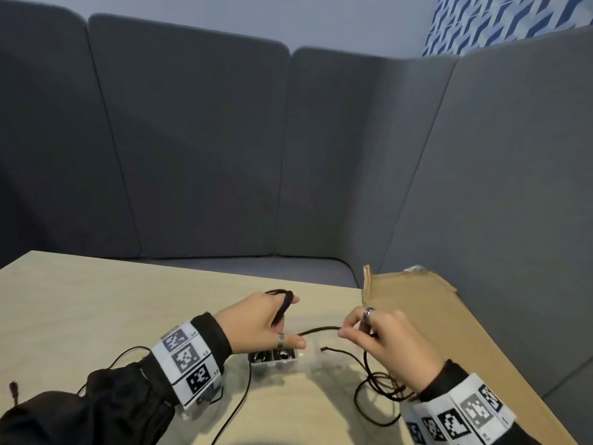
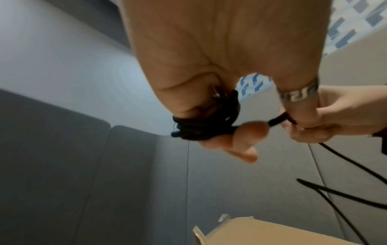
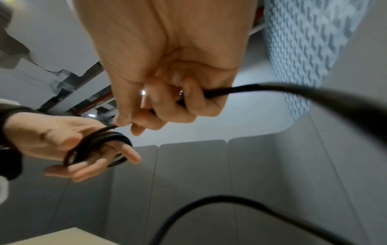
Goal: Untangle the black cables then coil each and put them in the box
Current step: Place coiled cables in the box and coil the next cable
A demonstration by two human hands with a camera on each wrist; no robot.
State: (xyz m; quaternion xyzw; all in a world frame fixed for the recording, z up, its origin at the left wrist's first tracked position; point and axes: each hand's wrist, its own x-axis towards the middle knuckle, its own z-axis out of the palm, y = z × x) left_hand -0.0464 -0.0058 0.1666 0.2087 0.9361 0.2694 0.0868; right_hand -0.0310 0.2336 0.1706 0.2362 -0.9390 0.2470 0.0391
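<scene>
My left hand [image 1: 269, 319] hovers over the table with a coil of black cable [image 1: 284, 305] wound round its fingers; the coil [image 3: 98, 142] shows several turns in the right wrist view. A short stretch of the same cable [image 1: 321, 330] runs to my right hand [image 1: 378, 335], which pinches it between thumb and forefinger. In the right wrist view the other fingers [image 3: 188, 102] curl round the cable too. The rest of the cable [image 1: 375, 390] lies in loose loops under my right wrist. A second thin black cable [image 1: 237, 409] trails below my left wrist. The cardboard box [image 1: 417, 309] stands at the right.
A small clear plastic case with dark parts [image 1: 272, 356] sits on the light wooden table [image 1: 96, 300] beneath my hands. A grey upholstered bench [image 1: 224, 139] wraps round the far and right sides. The box's torn flap [image 1: 367, 284] stands up near my right hand.
</scene>
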